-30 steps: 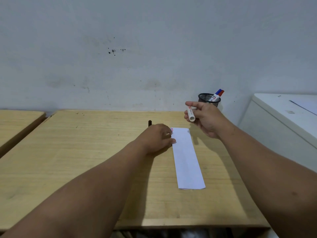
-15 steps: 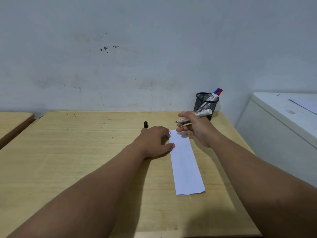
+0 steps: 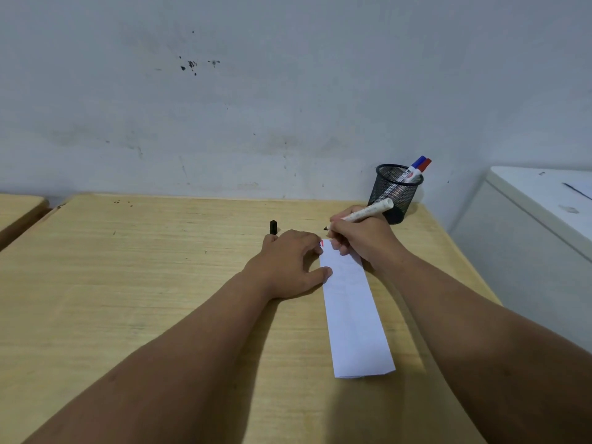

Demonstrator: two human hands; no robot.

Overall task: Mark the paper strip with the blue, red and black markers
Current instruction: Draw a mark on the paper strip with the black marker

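A long white paper strip [image 3: 354,312] lies on the wooden desk [image 3: 134,283], with small red and blue marks at its far left corner. My left hand [image 3: 290,262] rests flat beside the strip, fingertips pressing its left edge. My right hand [image 3: 365,237] grips an uncapped white-bodied black marker [image 3: 368,213] in a writing hold, its dark tip just beyond the strip's far end. The marker's black cap [image 3: 273,226] stands on the desk behind my left hand. The blue marker [image 3: 416,165] and red marker [image 3: 425,164] stand in a mesh cup.
The black mesh pen cup [image 3: 395,192] stands at the desk's back right corner by the grey wall. A white cabinet [image 3: 538,225] is on the right, a second wooden desk [image 3: 19,209] on the left.
My right hand turned the marker from an upright hold into a writing grip and lowered it to the strip's far end. My left hand stayed on the strip's edge.
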